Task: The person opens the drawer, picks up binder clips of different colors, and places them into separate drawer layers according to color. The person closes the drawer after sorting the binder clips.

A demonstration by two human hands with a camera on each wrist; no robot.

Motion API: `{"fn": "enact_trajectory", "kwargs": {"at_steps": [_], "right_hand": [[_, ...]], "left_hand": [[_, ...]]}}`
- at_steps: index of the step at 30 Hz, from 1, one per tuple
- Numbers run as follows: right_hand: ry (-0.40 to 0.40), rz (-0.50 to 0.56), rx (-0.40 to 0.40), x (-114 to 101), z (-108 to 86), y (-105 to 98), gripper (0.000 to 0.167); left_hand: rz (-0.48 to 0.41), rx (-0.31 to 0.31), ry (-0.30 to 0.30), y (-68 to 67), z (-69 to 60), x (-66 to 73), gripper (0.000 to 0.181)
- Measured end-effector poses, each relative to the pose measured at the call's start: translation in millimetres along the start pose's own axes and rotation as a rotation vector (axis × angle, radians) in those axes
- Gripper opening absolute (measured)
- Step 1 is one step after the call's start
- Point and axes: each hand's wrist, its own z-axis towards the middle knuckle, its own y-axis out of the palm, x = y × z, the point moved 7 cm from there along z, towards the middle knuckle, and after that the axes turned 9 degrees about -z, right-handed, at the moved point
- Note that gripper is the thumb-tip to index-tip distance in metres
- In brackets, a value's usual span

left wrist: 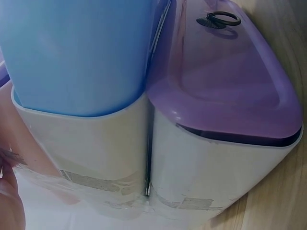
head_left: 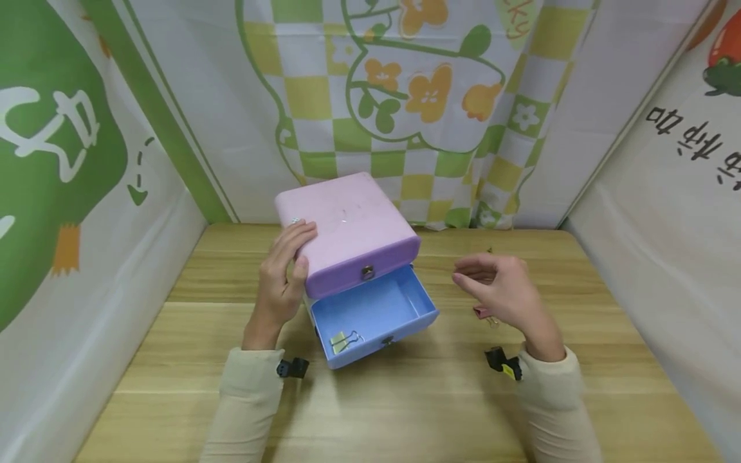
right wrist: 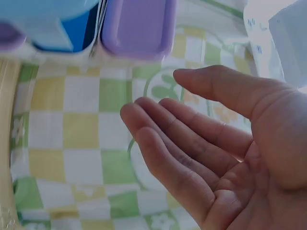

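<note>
A small drawer box with a pink top stands at the middle of the table. Its purple upper drawer is in, while the blue lower drawer is pulled out toward me. Inside the blue drawer lies a yellow-green binder clip, at the front left corner. My left hand rests on the box's left edge, fingers on the top. Over the table to the right of the box, my right hand holds nothing, its fingers loosely bent. A dark pink binder clip lies below it, partly hidden.
A small object, too small to tell, lies just beyond the right hand. Behind the table hangs a checked curtain, with printed cloth walls on both sides. The purple drawer carries a metal ring pull.
</note>
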Motion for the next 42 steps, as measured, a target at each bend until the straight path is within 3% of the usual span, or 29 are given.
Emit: {"fn": "enact_trajectory", "kwargs": {"at_steps": [6, 16, 28, 42], "right_hand": [[0.079, -0.060, 0.065, 29, 0.7, -9, 0.031], [0.161, -0.139, 0.129, 76, 20.3, -7, 0.036], [0.293, -0.191, 0.060, 136, 32.3, 13, 0.043], [0.299, -0.223, 0.068, 155, 40.3, 35, 0.041]], "left_hand": [[-0.014, -0.002, 0.003, 1.1, 1.4, -0.4, 0.049], [-0.015, 0.012, 0.002, -1.8, -1.2, -0.2, 0.050], [-0.006, 0.014, 0.010, -0.5, -1.1, 1.7, 0.050], [-0.009, 0.018, 0.011, 1.3, -0.4, 0.5, 0.050]]}}
